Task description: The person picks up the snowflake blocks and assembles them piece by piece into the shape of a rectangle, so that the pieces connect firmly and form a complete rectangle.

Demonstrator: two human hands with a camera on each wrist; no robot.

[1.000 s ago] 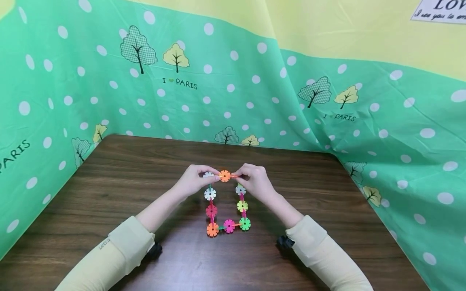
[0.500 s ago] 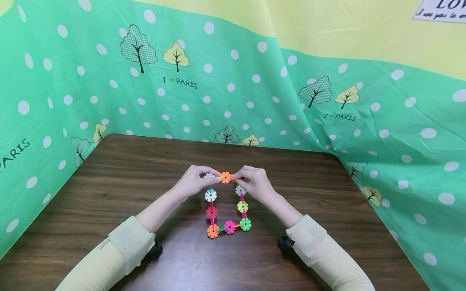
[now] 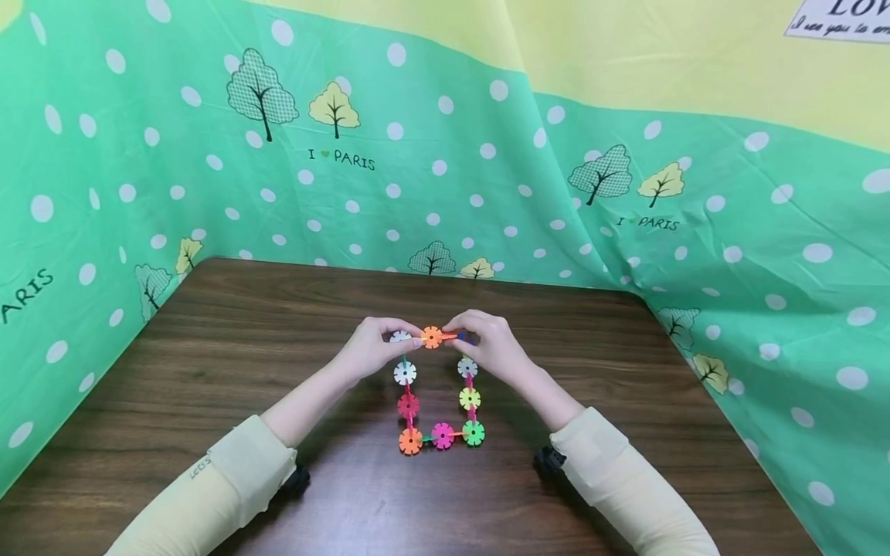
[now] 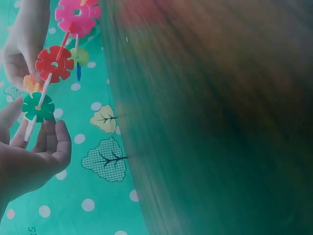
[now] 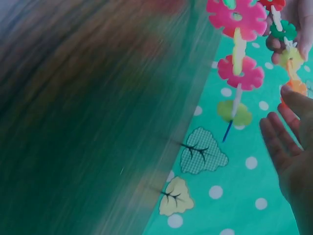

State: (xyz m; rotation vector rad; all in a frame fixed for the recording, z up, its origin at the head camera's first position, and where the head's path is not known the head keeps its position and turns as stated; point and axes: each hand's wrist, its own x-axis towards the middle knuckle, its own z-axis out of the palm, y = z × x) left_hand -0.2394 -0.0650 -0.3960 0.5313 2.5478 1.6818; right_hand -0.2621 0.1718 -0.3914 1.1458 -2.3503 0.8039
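A chain of slotted plastic snowflake discs forms an upright, roughly square frame above the table. My left hand pinches its upper left corner, beside a white disc; a green disc shows near those fingers in the left wrist view. Right of that grip, an orange disc faces me, joined to an edge-on orange one. My right hand is around the upper right corner, thumb by an orange disc, other fingers fairly straight. An edge-on blue disc ends the right-hand column, apart from the orange disc.
Dark wood-grain table lies under both forearms. A green and yellow printed cloth hangs behind and at both sides. A black wrist camera is strapped by the right sleeve, and another by the left.
My right hand has shifted slightly right, and its fingers have loosened, so the edge-on orange and blue discs now show. The chain's right column has moved a little right. My left hand stays put.
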